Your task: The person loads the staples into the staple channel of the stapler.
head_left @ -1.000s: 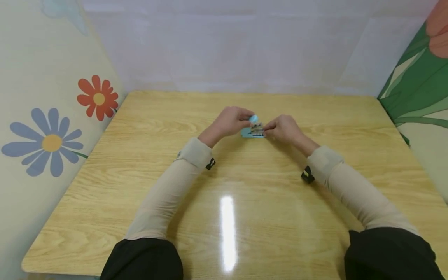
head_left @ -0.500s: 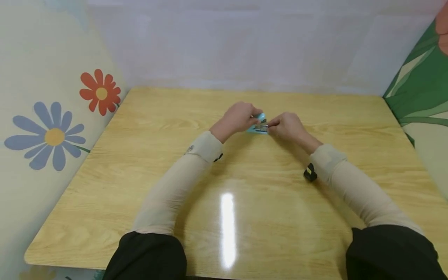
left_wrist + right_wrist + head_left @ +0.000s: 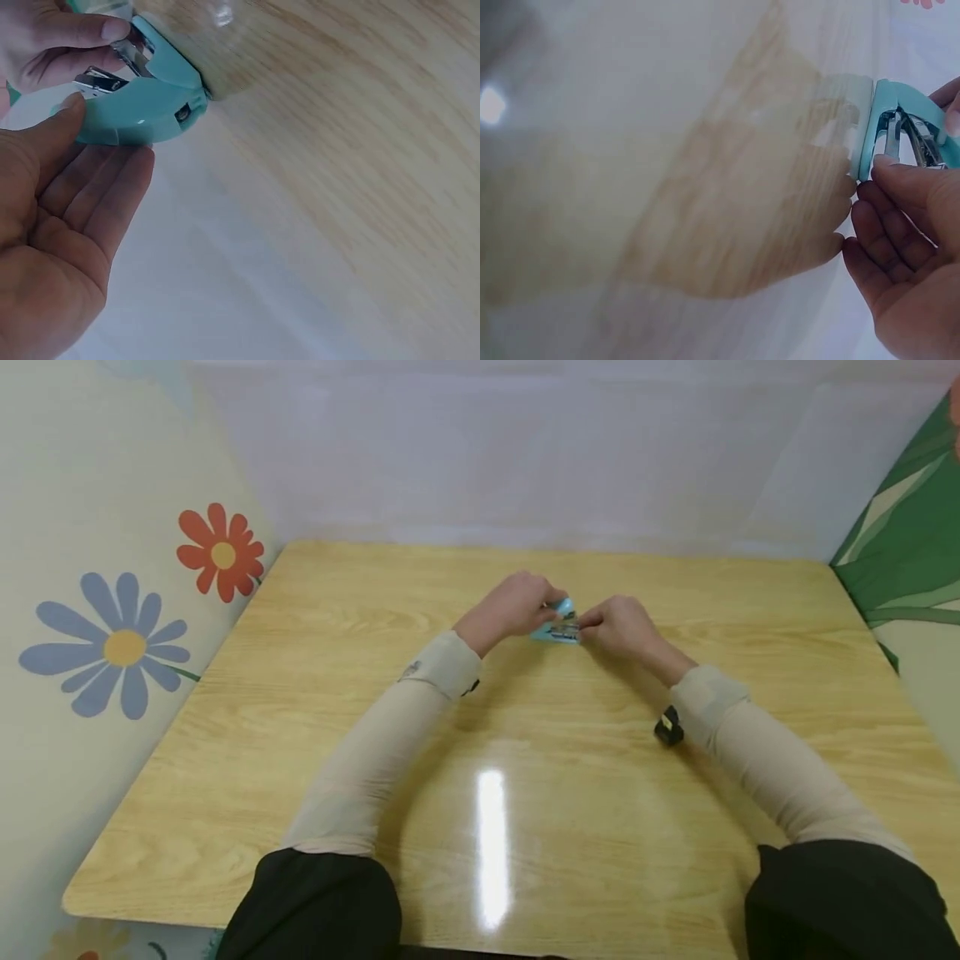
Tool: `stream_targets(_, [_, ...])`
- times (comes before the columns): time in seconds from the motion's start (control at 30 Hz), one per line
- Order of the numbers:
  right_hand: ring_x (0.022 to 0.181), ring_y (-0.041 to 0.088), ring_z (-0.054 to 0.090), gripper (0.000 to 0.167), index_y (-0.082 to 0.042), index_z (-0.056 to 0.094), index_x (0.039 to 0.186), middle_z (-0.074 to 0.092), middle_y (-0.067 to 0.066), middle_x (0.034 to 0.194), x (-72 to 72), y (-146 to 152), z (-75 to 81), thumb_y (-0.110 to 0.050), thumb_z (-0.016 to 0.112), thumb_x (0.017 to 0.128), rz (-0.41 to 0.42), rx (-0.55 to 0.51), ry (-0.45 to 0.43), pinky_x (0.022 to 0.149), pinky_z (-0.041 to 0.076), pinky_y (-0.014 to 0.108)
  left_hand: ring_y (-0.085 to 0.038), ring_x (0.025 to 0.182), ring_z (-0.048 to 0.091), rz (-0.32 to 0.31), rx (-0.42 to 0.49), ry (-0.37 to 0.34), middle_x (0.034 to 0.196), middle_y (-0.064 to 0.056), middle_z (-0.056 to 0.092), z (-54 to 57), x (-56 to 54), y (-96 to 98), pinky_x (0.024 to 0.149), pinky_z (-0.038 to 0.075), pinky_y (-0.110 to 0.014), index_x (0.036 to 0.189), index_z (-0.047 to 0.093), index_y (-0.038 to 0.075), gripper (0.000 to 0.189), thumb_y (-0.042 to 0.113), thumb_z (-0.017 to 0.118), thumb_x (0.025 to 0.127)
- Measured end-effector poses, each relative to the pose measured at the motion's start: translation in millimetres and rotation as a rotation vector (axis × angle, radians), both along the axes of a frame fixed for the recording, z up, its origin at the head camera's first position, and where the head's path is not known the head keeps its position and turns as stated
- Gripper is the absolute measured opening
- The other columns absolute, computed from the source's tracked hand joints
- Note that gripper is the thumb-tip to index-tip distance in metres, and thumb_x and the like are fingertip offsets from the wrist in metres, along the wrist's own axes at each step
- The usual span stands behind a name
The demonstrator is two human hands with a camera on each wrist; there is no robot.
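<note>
A turquoise stapler (image 3: pixel 555 633) lies on the table with its top swung up, baring its metal rail. My left hand (image 3: pixel 512 603) holds the raised top between thumb and fingers; in the left wrist view the fingers of the left hand (image 3: pixel 67 225) lie along its outer side. From the other end my right hand (image 3: pixel 621 625) pinches at the front of the stapler's lower part. The right wrist view has the thumb of the right hand (image 3: pixel 919 225) on the metal rail's end, fingertips by the base (image 3: pixel 868 131). Whether a staple strip sits under that thumb is hidden.
The wooden table (image 3: pixel 585 793) spreads around both arms, with a bright light reflection (image 3: pixel 492 852) near the front. A white sheet (image 3: pixel 525 452) hangs behind the back edge. Painted flower walls (image 3: pixel 120 647) stand at the sides.
The left hand has edged slightly to the right along the stapler's raised top. The right hand stays at the stapler's front. The head view has shifted a little.
</note>
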State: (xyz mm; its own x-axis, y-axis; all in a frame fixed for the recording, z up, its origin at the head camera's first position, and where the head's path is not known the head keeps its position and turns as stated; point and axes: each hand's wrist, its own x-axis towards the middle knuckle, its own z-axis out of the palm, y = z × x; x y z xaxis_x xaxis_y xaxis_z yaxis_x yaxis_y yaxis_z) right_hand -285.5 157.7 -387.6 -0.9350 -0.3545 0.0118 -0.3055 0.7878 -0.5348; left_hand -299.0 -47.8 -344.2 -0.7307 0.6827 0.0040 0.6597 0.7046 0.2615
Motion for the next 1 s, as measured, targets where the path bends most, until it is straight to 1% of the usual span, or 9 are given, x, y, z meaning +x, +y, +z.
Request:
stream_targets(0.17, [0.116, 0.035, 0.068, 0.022, -0.005, 0.078, 0.113, 0.075, 0.016, 0.116, 0.3, 4, -0.8, -0.014, 0.069, 0.095, -0.016, -0.01, -0.039, 0.102, 0.05, 0.05, -0.019, 0.074, 0.053, -0.003, 0.017, -0.051, 0.095, -0.009, 0.072, -3.8, -2.2, 1.0, 0.075, 0.046, -0.031, 0.111, 0.07, 0.01, 0.019, 0.022, 0.057, 0.106])
stream_targets(0.27, [0.116, 0.034, 0.067, 0.024, -0.005, 0.077, 0.116, 0.074, 0.015, 0.118, 1.2, 2, -2.3, -0.015, 0.069, 0.096, -0.004, -0.009, -0.058, 0.101, 0.051, 0.049, -0.022, 0.096, 0.065, 0.042, 0.058, -0.097, 0.114, -0.012, 0.073, -8.9, -2.7, -5.1, 0.09, 0.052, -0.035, 0.124, 0.068, 0.007, 0.026, 0.022, 0.056, 0.106])
stream_targets(0.37, [0.119, 0.034, 0.066, 0.025, -0.007, 0.077, 0.117, 0.074, 0.014, 0.12, 1.5, -1, -2.0, -0.017, 0.069, 0.096, 0.004, 0.007, -0.05, 0.103, 0.05, 0.048, -0.026, 0.118, 0.064, 0.081, 0.101, -0.129, 0.131, -0.013, 0.068, -10.3, -1.9, -11.9, 0.103, 0.051, -0.041, 0.136, 0.061, 0.004, 0.035, 0.021, 0.057, 0.105])
stream_targets(0.57, [0.12, 0.034, 0.066, 0.023, -0.009, 0.079, 0.113, 0.074, 0.011, 0.117, -2.4, -3, 3.7, -0.018, 0.071, 0.094, -0.016, 0.044, 0.014, 0.107, 0.046, 0.048, -0.03, 0.127, 0.061, 0.081, 0.188, -0.147, 0.137, -0.017, 0.063, -8.4, -1.4, -20.4, 0.106, 0.05, -0.042, 0.138, 0.054, 0.004, 0.035, 0.021, 0.053, 0.107])
stream_targets(0.7, [0.12, 0.033, 0.066, 0.024, -0.009, 0.079, 0.112, 0.075, 0.01, 0.116, -4.0, -2, 5.0, -0.019, 0.073, 0.092, -0.032, 0.055, 0.001, 0.107, 0.046, 0.048, -0.027, 0.135, 0.058, 0.111, 0.307, -0.22, 0.144, -0.018, 0.059, -16.8, -2.7, -27.9, 0.109, 0.049, -0.039, 0.138, 0.052, 0.007, 0.034, 0.02, 0.053, 0.107])
stream_targets(0.8, [0.121, 0.033, 0.066, 0.024, -0.008, 0.078, 0.113, 0.074, 0.01, 0.115, -4.5, -1, 4.3, -0.019, 0.073, 0.092, -0.035, 0.06, -0.008, 0.107, 0.046, 0.048, -0.025, 0.135, 0.057, 0.118, 0.367, -0.262, 0.146, -0.018, 0.058, -21.9, -3.4, -30.5, 0.108, 0.05, -0.038, 0.139, 0.052, 0.007, 0.035, 0.02, 0.054, 0.106])
stream_targets(0.9, [0.12, 0.033, 0.067, 0.023, -0.008, 0.079, 0.112, 0.075, 0.01, 0.114, -4.8, -1, 2.9, -0.019, 0.074, 0.092, -0.035, 0.048, -0.007, 0.107, 0.046, 0.047, -0.023, 0.129, 0.063, 0.112, 0.322, -0.229, 0.142, -0.015, 0.062, -22.4, -4.9, -26.5, 0.106, 0.051, -0.037, 0.144, 0.053, 0.007, 0.04, 0.021, 0.055, 0.106])
stream_targets(0.93, [0.119, 0.032, 0.067, 0.023, -0.008, 0.079, 0.112, 0.075, 0.01, 0.114, -4.9, -1, 2.7, -0.019, 0.074, 0.092, -0.03, 0.044, -0.001, 0.106, 0.047, 0.047, -0.023, 0.124, 0.065, 0.101, 0.276, -0.2, 0.14, -0.014, 0.063, -20.6, -4.7, -23.1, 0.105, 0.051, -0.037, 0.145, 0.054, 0.007, 0.041, 0.022, 0.055, 0.106])
stream_targets(1.0, [0.117, 0.032, 0.068, 0.022, -0.007, 0.079, 0.11, 0.076, 0.011, 0.112, -5.1, -2, 2.5, -0.019, 0.075, 0.092, -0.013, 0.03, 0.006, 0.105, 0.048, 0.047, -0.022, 0.105, 0.069, 0.047, 0.143, -0.115, 0.125, -0.014, 0.071, -16.9, -5.2, -13.5, 0.096, 0.054, -0.036, 0.136, 0.062, 0.008, 0.034, 0.022, 0.055, 0.106])
